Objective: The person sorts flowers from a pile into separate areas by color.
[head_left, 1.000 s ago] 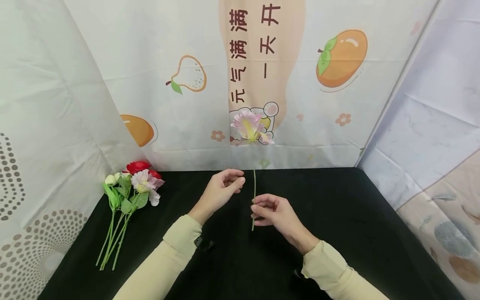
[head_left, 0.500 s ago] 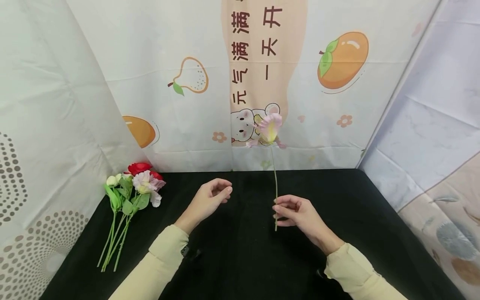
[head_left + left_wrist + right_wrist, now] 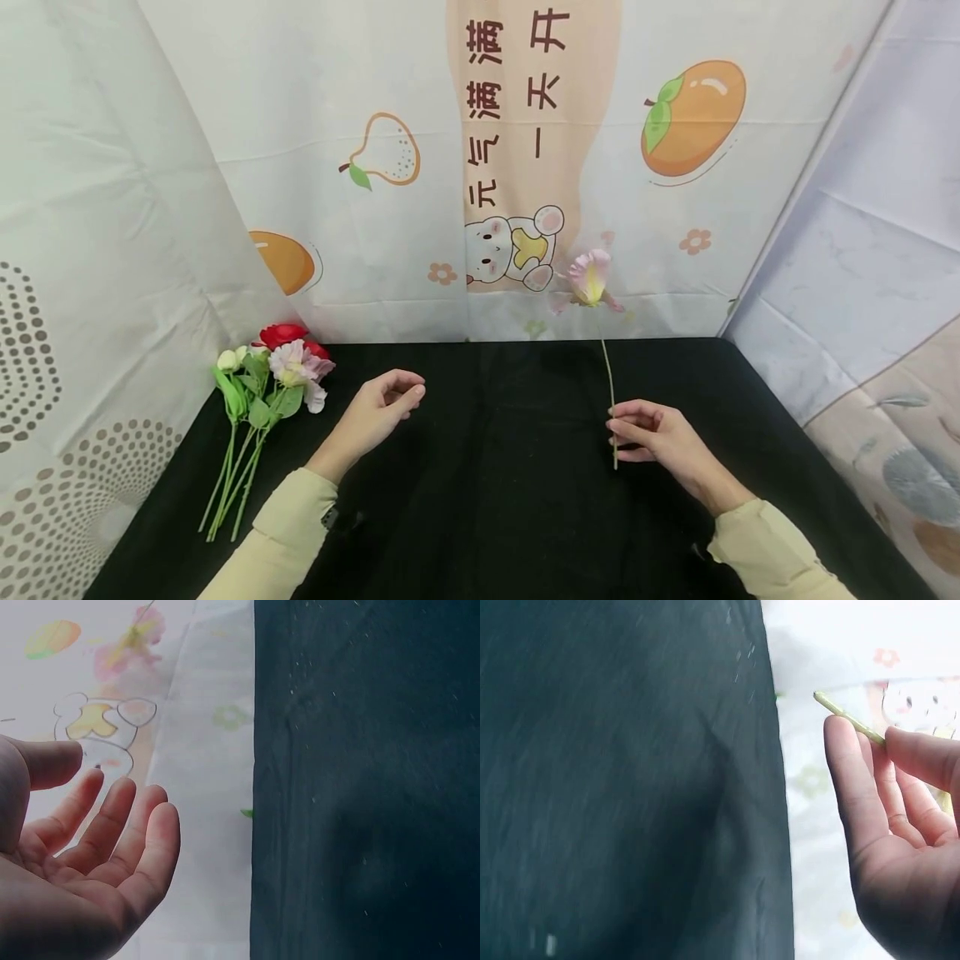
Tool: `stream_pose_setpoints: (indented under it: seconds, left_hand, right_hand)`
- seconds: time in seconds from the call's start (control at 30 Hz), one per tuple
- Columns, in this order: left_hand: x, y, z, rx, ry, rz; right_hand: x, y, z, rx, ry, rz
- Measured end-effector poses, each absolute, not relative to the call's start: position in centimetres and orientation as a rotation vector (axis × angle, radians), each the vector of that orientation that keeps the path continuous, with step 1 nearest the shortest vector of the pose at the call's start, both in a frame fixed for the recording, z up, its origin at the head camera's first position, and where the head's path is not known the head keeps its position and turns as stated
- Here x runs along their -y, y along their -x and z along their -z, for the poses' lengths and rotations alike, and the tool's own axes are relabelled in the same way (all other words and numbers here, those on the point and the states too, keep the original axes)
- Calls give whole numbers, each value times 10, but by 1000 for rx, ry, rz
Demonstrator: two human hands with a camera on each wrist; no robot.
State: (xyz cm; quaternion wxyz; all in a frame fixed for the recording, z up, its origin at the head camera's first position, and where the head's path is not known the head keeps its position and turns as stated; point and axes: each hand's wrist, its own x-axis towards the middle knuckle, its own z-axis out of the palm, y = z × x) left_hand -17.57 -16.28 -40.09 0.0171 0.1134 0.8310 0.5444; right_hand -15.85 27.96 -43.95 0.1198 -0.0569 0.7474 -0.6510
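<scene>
My right hand (image 3: 660,433) pinches the lower stem of a pale pink flower with a yellow centre (image 3: 589,279), which stands nearly upright above the right half of the table. In the right wrist view the green stem's cut end (image 3: 832,703) pokes out past the fingers. My left hand (image 3: 378,412) hovers over the table left of the middle, fingers loosely bent and holding nothing; the left wrist view shows the same relaxed hand (image 3: 105,847) with its palm bare. Closest to it lies a bunch of flowers (image 3: 266,400) with red, pale pink and white heads and green stems.
A black cloth (image 3: 480,500) covers the table. Behind it hangs a white curtain (image 3: 390,233) with fruit prints and lettering. A dotted curtain (image 3: 97,333) closes the left side, and a pale patterned one (image 3: 877,292) the right.
The hands have moved apart. My right hand has carried the pink flower to the right, and its head is lower. My left hand has drawn back left, towards the bunch.
</scene>
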Motion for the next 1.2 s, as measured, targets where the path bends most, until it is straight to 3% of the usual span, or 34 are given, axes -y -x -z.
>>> stream_pose_setpoints:
  seconds: [0.57,1.2]
  left_hand:
    - [226,168,412,-2688,-224,-1526]
    - [304,147,424,-2831,-135,-1393]
  right_hand:
    - [-350,153,452,-2270,-11,1706]
    - [-381,156,451,-2468,-53,1499]
